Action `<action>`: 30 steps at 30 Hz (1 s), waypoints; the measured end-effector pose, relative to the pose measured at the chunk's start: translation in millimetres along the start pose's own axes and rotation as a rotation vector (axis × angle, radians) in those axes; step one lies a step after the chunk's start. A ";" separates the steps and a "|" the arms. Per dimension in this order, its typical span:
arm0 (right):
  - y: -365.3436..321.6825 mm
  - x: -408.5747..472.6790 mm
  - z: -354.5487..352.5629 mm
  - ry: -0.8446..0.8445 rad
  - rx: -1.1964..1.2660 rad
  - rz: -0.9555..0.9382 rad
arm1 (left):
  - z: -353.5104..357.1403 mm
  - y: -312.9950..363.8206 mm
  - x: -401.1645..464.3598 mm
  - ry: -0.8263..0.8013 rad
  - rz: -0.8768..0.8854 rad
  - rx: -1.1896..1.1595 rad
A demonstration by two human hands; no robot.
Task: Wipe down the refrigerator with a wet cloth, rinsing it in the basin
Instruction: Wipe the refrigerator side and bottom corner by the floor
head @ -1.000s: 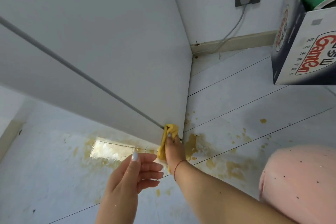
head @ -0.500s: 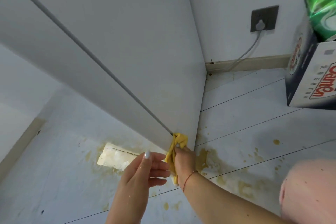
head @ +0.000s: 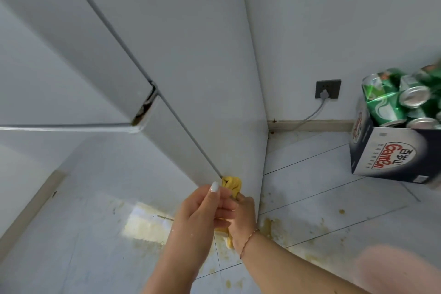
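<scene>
The white refrigerator (head: 186,74) fills the upper left, seen from low down, with a grey seam running down its side to the bottom corner. A bunched yellow cloth (head: 232,185) is pressed against that bottom corner at the seam's end. My right hand (head: 244,218) grips the cloth, a thin bracelet on its wrist. My left hand (head: 205,212) overlaps the right hand from the left, fingers curled beside the cloth; whether it touches the cloth is hidden. No basin is in view.
The white tiled floor (head: 334,198) carries yellow-brown stains around the fridge's foot. A dark carton (head: 391,157) of green cans (head: 391,100) stands at the right. A grey wall socket (head: 327,89) with a plugged cable sits above the skirting board.
The view has tilted upward, showing more of the refrigerator and the cans. My left hand has closed in against my right hand. The cloth stays at the fridge's bottom corner.
</scene>
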State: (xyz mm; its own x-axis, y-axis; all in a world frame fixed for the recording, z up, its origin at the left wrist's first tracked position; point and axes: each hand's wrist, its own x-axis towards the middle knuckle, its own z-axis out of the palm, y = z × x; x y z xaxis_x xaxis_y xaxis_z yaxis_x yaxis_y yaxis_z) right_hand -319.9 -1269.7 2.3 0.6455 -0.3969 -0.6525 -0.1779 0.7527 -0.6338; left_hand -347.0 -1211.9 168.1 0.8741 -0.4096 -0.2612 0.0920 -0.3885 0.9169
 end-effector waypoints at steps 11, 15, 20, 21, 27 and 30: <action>-116.5 -112.5 65.4 -0.106 -0.028 0.024 | -49.6 138.4 -52.2 -0.047 -0.083 0.025; -157.7 -154.6 88.9 -0.158 -0.064 -0.006 | -65.3 187.7 -72.5 -0.058 -0.091 0.010; -209.6 -215.3 125.3 -0.084 -0.083 -0.100 | -89.0 243.8 -97.2 -0.044 -0.085 -0.014; -217.7 -226.1 130.2 -0.083 -0.067 -0.090 | -93.4 252.9 -101.8 -0.039 -0.082 -0.014; -282.5 -284.3 117.7 -0.318 0.042 0.087 | -112.2 297.3 -120.0 0.017 -0.081 -0.034; -317.2 -301.9 89.3 -0.401 0.135 0.092 | -111.6 314.2 -126.4 0.074 -0.068 -0.080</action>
State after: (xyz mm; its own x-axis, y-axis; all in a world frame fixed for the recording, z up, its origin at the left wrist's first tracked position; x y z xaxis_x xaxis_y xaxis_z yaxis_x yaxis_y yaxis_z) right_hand -392.1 -1341.7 437.4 0.8740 -0.1097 -0.4734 -0.1662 0.8480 -0.5033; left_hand -375.3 -1190.1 522.9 0.8968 -0.3216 -0.3039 0.1878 -0.3452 0.9195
